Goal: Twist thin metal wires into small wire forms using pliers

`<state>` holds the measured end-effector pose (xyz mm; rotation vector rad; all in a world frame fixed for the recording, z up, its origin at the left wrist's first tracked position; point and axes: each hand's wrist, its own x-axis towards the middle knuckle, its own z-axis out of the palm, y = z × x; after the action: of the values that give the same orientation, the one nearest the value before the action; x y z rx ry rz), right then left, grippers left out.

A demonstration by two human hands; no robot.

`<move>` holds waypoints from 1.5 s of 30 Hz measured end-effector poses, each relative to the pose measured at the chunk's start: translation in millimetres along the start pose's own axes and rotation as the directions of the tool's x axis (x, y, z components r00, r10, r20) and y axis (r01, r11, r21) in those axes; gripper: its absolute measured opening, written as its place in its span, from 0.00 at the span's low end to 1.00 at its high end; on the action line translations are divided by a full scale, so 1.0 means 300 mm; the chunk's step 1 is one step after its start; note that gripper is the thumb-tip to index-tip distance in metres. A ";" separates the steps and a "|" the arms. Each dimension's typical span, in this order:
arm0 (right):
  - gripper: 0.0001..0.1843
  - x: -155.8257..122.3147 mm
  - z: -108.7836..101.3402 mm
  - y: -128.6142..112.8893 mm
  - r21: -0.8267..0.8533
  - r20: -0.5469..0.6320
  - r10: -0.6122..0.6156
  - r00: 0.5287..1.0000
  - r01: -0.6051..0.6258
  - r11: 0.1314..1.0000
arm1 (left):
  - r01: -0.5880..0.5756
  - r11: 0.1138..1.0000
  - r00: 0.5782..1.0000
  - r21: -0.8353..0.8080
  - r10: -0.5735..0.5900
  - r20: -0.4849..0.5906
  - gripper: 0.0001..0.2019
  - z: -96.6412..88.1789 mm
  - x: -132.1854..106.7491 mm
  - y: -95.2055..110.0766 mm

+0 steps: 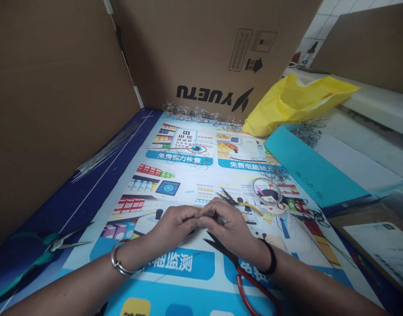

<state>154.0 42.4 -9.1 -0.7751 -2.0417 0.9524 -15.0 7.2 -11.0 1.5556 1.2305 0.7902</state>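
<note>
Left hand (181, 224) and right hand (228, 224) pinched closed, contents unclear.
Red-handled scissors (239, 267) nearer right hand, long axis near-right to far-left.

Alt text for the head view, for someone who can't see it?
The left hand and right hand meet, pinched, over a printed poster; anything held can't be made out. Red-handled scissors and yellow-handled pliers lie by the right hand, teal-handled pliers at far left.
</note>
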 end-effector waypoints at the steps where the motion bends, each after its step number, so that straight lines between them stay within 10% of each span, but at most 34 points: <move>1: 0.01 0.000 0.000 -0.001 -0.002 0.001 0.004 1.000 -0.004 1.000 | -0.003 1.000 1.000 0.003 0.003 -0.003 0.13 0.000 -0.001 -0.001; 45: 0.15 -0.008 -0.063 0.039 0.289 0.034 0.243 0.969 -0.242 0.926 | -0.138 0.984 0.990 0.115 0.135 0.034 0.10 -0.030 -0.001 -0.025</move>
<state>173.2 53.8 -11.0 -0.8774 -1.7733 1.3565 -25.7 9.9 -15.0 1.7558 1.1787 0.7940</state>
